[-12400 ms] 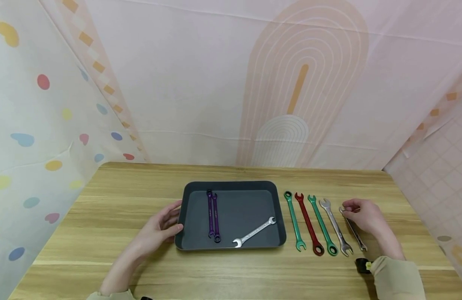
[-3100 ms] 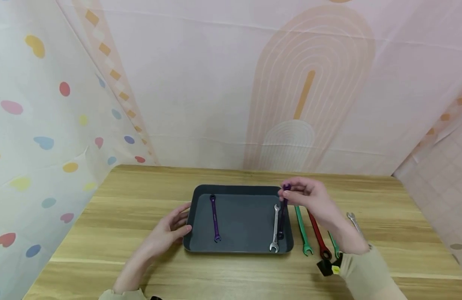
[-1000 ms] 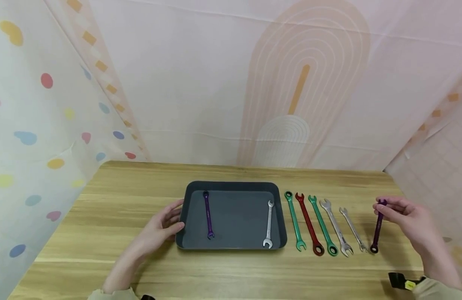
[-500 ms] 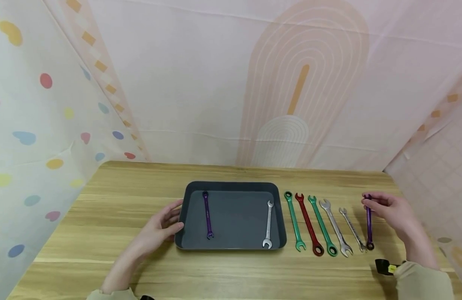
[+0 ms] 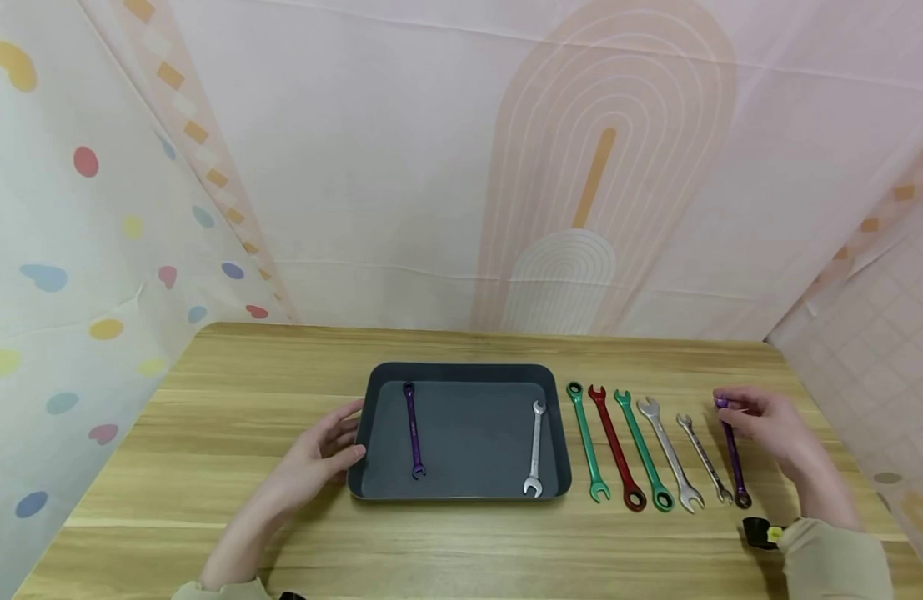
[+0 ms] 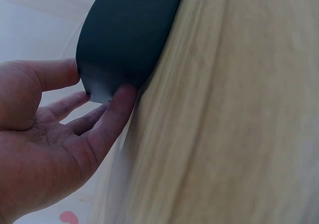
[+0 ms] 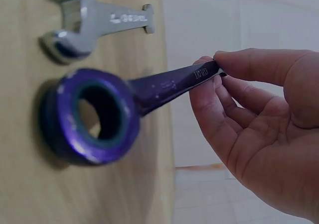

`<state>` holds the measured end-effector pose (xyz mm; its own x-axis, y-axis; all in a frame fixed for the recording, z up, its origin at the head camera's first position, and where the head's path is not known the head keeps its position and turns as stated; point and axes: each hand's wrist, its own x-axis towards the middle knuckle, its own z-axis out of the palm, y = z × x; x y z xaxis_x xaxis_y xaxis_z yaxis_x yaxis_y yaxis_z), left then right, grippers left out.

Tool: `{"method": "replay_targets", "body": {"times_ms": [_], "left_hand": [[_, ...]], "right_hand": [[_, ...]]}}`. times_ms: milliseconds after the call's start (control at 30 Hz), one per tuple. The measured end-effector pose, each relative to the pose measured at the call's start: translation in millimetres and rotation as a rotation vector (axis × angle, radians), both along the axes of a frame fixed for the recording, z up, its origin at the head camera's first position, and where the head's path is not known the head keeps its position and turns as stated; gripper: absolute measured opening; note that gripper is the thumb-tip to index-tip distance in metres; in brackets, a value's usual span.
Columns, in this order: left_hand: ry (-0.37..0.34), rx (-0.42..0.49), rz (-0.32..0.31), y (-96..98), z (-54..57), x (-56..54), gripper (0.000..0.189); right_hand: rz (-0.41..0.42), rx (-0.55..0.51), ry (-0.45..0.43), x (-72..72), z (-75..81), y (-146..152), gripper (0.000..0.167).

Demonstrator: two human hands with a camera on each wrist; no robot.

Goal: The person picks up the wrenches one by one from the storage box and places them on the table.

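Right hand (image 5: 776, 425): at the right of the frame, thumb and fingertips closed in a pinch on one wrench's upper end.
Held purple wrench (image 5: 734, 450): right end of the wrench row, its ring end lower in the frame; whether that ring touches the bench (image 5: 461, 550), I cannot tell.
Left hand (image 5: 314, 458): left of center, fingers partly bent, holding the tray (image 5: 476, 442) at its left side.
Inside tray: second purple wrench (image 5: 413, 433) toward its left; silver double open-end wrench (image 5: 536, 450) near its right wall, the two well apart.
Row right of tray, left to right: green wrench (image 5: 586, 442), red combination wrench (image 5: 615, 445), another green wrench (image 5: 641, 448), large silver wrench (image 5: 669, 452), small silver wrench (image 5: 704, 458) just beside the held purple one.
Backdrop: patterned cloth (image 5: 401, 183) across the upper frame.
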<state>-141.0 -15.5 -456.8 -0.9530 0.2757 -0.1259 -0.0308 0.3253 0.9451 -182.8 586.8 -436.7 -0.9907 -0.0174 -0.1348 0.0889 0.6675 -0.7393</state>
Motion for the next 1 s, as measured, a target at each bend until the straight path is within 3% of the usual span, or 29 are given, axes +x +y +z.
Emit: {"method": "replay_targets", "body": {"times_ms": [367, 633, 1000], "left_hand": [[0.004, -0.002, 0.003, -0.2, -1.1, 0.1, 0.071], [0.013, 0.005, 0.006, -0.3, -1.2, -0.1, 0.07], [0.027, 0.001, -0.002, 0.4, -1.0, -1.4, 0.07]], "right_hand": [[0.038, 0.122, 0.013, -5.3, -9.5, -1.9, 0.046], [0.094, 0.119, 0.005, -7.1, -14.9, -4.8, 0.048], [0.096, 0.163, 0.015, -7.2, -15.0, -6.4, 0.046]]}}
